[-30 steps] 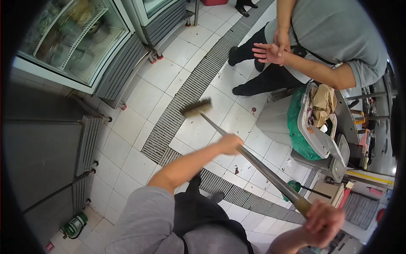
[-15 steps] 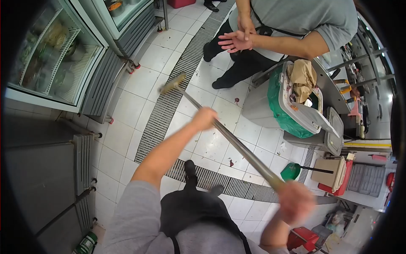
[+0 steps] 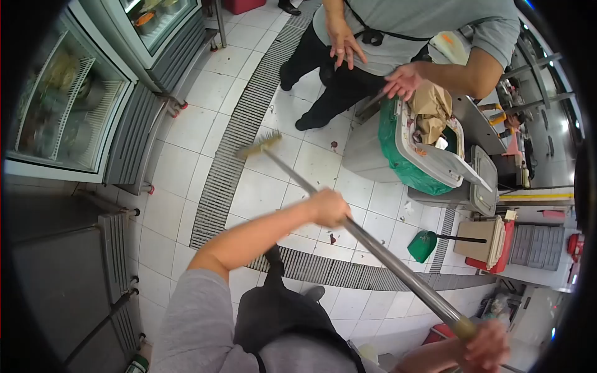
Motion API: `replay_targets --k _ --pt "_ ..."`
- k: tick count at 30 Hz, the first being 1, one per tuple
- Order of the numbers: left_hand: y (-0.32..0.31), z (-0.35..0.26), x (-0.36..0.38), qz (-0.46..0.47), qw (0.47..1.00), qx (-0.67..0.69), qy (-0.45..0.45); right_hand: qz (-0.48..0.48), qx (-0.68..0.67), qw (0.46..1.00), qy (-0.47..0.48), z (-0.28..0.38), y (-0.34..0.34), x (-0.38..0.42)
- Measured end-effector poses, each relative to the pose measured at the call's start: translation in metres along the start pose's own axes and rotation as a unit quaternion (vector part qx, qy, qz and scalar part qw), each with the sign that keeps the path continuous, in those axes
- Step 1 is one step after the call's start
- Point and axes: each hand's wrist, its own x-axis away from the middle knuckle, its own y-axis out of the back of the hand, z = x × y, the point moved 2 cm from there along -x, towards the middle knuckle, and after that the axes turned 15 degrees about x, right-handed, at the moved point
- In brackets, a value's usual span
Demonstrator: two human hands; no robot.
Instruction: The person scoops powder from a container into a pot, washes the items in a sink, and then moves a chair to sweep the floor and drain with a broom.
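Between both closed hands — left hand (image 3: 329, 208), right hand (image 3: 485, 347) — runs the gripped broom (image 3: 373, 245).

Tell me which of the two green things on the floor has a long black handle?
The small green dustpan, lying on the tiles right of the broom. The other, a green bag, lines the bin and has no handle.

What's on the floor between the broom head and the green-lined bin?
Head view: between the broom head and the bin lie bare white floor tiles with one small dark red spot; nothing else.
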Motion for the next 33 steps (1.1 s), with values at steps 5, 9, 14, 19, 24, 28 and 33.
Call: replay_targets --k 5,9,14,19,24,28,33 --pt "0.044 0.194 0.008 -0.141 0.98 -0.112 0.081 -0.002 0.195 0.973 -0.124 -0.17 -0.086 0.103" --pt "0.007 0.163 0.009 -0.067 0.989 -0.054 0.117 0.02 0.208 0.968 -0.137 -0.137 -0.077 0.079" --pt "-0.074 0.028 -0.023 0.047 0.992 0.094 0.066 0.0 0.222 0.961 -0.163 -0.031 0.001 0.003" --pt "-0.112 -0.064 -0.041 0.054 0.983 0.174 -0.004 0.054 0.209 0.976 -0.03 0.044 0.029 -0.014" --pt "-0.128 -0.078 -0.086 -0.031 0.983 0.155 -0.096 -0.069 0.266 0.961 0.017 0.081 0.062 0.019" --pt "-0.139 -0.004 -0.137 -0.102 0.976 0.136 -0.136 -0.077 0.48 0.874 0.002 0.011 0.079 0.074" --pt "-0.187 0.036 -0.13 0.058 0.996 0.067 -0.025 -0.154 0.327 0.924 -0.127 -0.019 0.08 0.114"
